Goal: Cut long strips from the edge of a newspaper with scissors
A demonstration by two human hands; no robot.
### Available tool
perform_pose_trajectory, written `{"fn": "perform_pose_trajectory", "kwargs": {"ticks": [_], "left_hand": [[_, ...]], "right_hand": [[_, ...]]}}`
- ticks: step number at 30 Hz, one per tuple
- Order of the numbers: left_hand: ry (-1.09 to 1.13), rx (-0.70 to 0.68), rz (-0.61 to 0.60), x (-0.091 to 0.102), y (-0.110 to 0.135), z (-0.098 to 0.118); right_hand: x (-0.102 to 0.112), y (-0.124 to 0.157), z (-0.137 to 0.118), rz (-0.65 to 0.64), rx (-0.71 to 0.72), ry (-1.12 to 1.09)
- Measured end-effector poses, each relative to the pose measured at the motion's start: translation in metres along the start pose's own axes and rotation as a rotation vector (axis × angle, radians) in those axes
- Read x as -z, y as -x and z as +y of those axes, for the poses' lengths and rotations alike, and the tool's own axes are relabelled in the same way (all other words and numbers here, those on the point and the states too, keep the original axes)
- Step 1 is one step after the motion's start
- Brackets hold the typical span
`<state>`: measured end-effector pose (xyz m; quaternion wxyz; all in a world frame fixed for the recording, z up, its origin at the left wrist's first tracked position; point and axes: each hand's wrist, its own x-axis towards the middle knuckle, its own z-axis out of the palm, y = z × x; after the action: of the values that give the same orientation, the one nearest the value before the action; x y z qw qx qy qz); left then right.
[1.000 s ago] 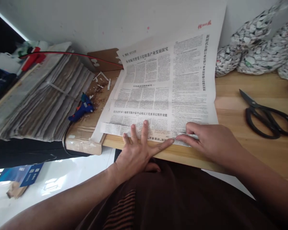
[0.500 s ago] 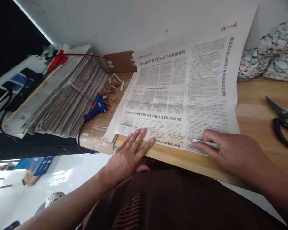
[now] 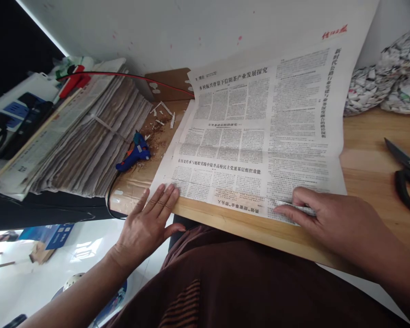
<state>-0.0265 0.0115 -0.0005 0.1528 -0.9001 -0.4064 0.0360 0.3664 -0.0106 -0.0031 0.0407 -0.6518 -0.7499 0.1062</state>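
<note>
from here i see newspaper (image 3: 230,148) under fingertips of left hand (image 3: 145,223), flat, thumb apart, at newspaper's near-left corner; right hand (image 3: 323,212) pinches newspaper's near fold, thumb to forefinger.

Pale wall (image 3: 140,36), scattered pink specks (image 3: 239,38); light wooden tabletop (image 3: 369,175); glossy white floor (image 3: 30,287), bright reflections (image 3: 85,250)

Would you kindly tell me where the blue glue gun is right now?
In the head view, the blue glue gun lies left of the newspaper sheet, just right of the tied paper stack.
</note>
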Motion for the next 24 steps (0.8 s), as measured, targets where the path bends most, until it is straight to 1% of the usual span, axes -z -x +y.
{"fn": "perform_pose_trajectory", "kwargs": {"ticks": [4,8,10,13,15,16,17,19,22,24], "left_hand": [[-0.017,0.073,0.026,-0.001,0.003,-0.003],[-0.024,0.110,0.020,0.001,0.001,0.000],[-0.012,0.148,0.026,0.001,-0.001,0.004],[0.001,0.251,0.056,-0.001,-0.004,0.015],[0.025,0.273,0.058,-0.002,-0.007,0.024],[0.043,0.261,0.055,-0.003,-0.008,0.029],[0.063,0.229,0.054,-0.004,-0.010,0.033],[0.103,0.103,0.087,-0.006,-0.016,0.042],[0.153,-0.155,0.175,-0.005,-0.030,0.050],[0.171,-0.301,0.188,-0.003,-0.042,0.054]], "right_hand": [[-0.001,0.000,0.001,-0.006,-0.001,0.006],[0.001,-0.002,-0.002,-0.021,-0.005,-0.004],[0.004,-0.003,-0.005,-0.030,-0.011,-0.001],[0.010,-0.002,-0.010,-0.040,-0.010,-0.007],[0.012,-0.002,-0.011,-0.038,-0.006,-0.016],[0.013,-0.001,-0.011,-0.034,-0.005,-0.019],[0.013,-0.001,-0.011,-0.029,-0.003,-0.021],[0.012,0.000,-0.010,-0.018,0.005,-0.026],[0.011,0.000,-0.010,-0.011,0.013,-0.026],[0.011,-0.001,-0.010,-0.009,0.014,-0.022]]}}
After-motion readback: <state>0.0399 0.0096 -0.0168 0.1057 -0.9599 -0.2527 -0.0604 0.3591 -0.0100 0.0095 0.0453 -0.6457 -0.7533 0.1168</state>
